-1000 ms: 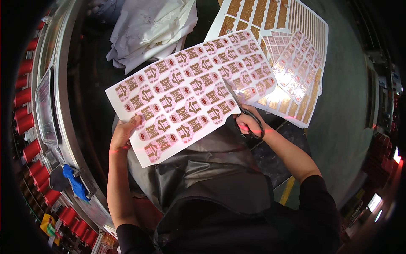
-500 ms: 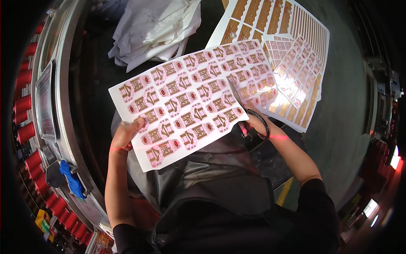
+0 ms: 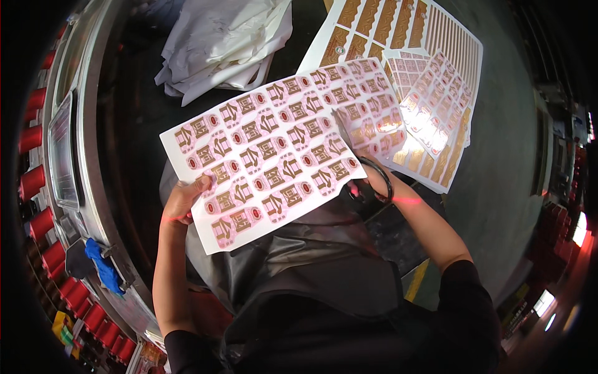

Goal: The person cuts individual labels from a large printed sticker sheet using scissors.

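My left hand [image 3: 187, 198] pinches the left edge of a large white printed sheet [image 3: 274, 156], thumb on top and fingers underneath. Rows of pink and brown designs cover the sheet, which I hold tilted above my lap. At the sheet's right side, my right hand [image 3: 374, 177] grips a pair of black-handled scissors [image 3: 385, 176]. Their blades lie in a cut that runs up into the sheet from its lower right edge. Right of that cut the sheet curves and shines. Part of my right hand's fingers is hidden behind the handles.
Gold-patterned sheets [image 3: 389, 25] lie beyond the work, with smaller pink printed pieces [image 3: 439, 103] on top. Crumpled white paper [image 3: 224, 47] is heaped at the far left. Along the left runs a metal-edged machine [image 3: 93, 68] with red cylinders [image 3: 40, 223] and a blue cloth [image 3: 104, 265].
The scissors' handles have come closer together, and the blades look more closed in the cut. The sheet and my left hand have barely shifted.
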